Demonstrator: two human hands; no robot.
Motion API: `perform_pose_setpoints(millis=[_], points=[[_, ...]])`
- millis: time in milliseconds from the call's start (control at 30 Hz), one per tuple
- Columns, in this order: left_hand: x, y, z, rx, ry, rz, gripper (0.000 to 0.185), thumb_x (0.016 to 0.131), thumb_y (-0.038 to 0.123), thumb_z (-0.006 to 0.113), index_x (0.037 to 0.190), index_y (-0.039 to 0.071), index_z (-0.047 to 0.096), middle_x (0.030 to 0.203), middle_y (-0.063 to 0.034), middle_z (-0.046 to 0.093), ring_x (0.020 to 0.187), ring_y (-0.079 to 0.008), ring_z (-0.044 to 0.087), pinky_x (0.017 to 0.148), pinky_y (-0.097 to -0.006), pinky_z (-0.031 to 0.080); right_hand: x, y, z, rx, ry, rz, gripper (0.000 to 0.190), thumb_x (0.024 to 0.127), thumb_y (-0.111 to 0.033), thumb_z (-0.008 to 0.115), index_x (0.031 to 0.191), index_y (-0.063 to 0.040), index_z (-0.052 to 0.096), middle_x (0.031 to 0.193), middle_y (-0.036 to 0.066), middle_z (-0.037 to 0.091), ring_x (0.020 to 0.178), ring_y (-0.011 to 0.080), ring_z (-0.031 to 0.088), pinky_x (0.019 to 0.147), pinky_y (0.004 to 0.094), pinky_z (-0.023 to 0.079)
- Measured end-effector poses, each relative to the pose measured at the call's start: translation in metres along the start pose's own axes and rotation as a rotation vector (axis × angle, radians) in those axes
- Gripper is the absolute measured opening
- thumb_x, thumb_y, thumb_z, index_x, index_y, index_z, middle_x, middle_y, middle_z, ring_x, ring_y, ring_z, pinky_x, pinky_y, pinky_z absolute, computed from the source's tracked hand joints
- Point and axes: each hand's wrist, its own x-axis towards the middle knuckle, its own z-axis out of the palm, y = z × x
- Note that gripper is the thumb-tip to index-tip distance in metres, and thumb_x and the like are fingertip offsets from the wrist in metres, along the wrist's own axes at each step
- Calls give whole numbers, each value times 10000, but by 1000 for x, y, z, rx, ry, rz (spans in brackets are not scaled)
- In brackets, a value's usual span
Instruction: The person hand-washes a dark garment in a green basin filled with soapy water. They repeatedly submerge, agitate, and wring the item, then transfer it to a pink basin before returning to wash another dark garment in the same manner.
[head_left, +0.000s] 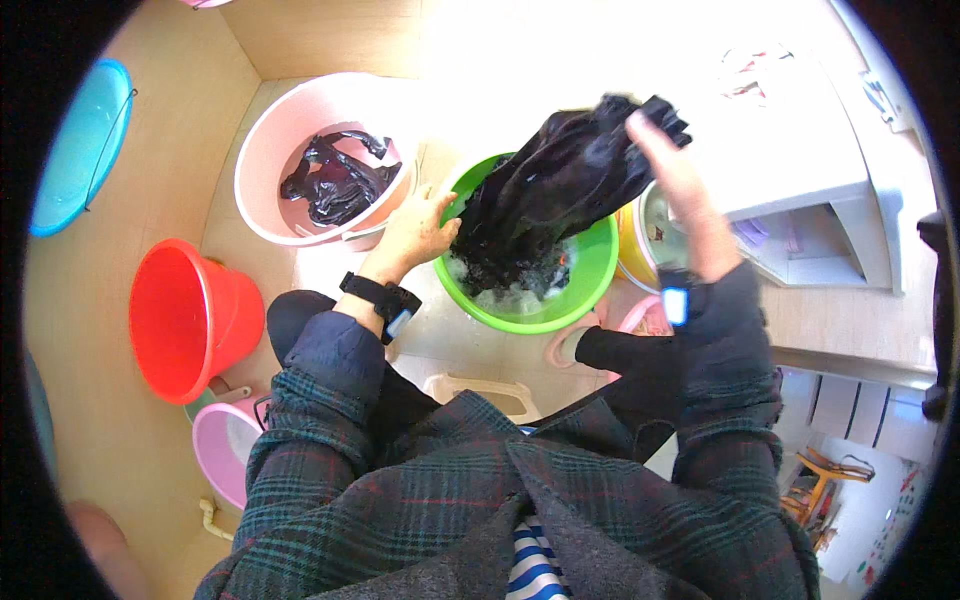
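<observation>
Raised in my right hand (675, 169), one end of a wet black garment (562, 172) bunches up at the upper right, while its lower part hangs into a green plastic basin (529, 326). Cloudy, foamy water (510, 301) lies in the basin around the cloth. My left hand (420, 229) is at the basin's left rim with its fingers apart; nothing shows in it. To the left, a large pink tub (262, 165) holds another dark wet garment (337, 180) in water.
A red bucket (169, 322) and a lilac bucket (221, 450) stand at the left. Close to the green basin's right side are a yellow bucket (628, 247) and a small pink basin (646, 315). A white cabinet (874, 217) is at the right, a beige plastic stool (484, 386) before me.
</observation>
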Motion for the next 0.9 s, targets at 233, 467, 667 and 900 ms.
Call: perform_pose_setpoints(millis=[233, 467, 667, 900], points=[[0, -3, -9, 4, 18, 0, 485, 785, 242, 656, 1225, 63, 560, 1198, -271, 521, 1096, -409, 528, 940, -435, 438, 1, 190, 125, -493, -155, 310, 880, 717, -298, 774, 1427, -117, 287, 1476, 226, 194, 1317, 412, 323, 1059, 508, 337], [8, 4, -1, 25, -78, -27, 498, 792, 226, 664, 1250, 75, 541, 1304, -301, 437, 1164, -433, 478, 997, -447, 389, -4, 233, 166, -1093, -709, 283, 640, 766, -164, 715, 1358, -210, 474, 1550, 103, -39, 1414, 389, -10, 1033, 654, 278], [17, 8, -3, 57, -152, -37, 518, 792, 223, 671, 1269, 84, 524, 1332, -289, 416, 1202, -423, 450, 997, -472, 375, -1, 251, 173, -1121, -807, 295, 470, 787, -148, 650, 1249, -134, 569, 1534, 151, 96, 1404, 425, 32, 1034, 653, 263], [22, 13, 3, 90, -210, -17, 535, 769, 234, 684, 1258, 81, 530, 1320, -273, 425, 1208, -383, 445, 983, -484, 365, 12, 315, 205, -1285, -939, 213, 273, 848, -227, 509, 1000, -125, 711, 1161, 138, 608, 1183, 349, 478, 884, 456, 453]])
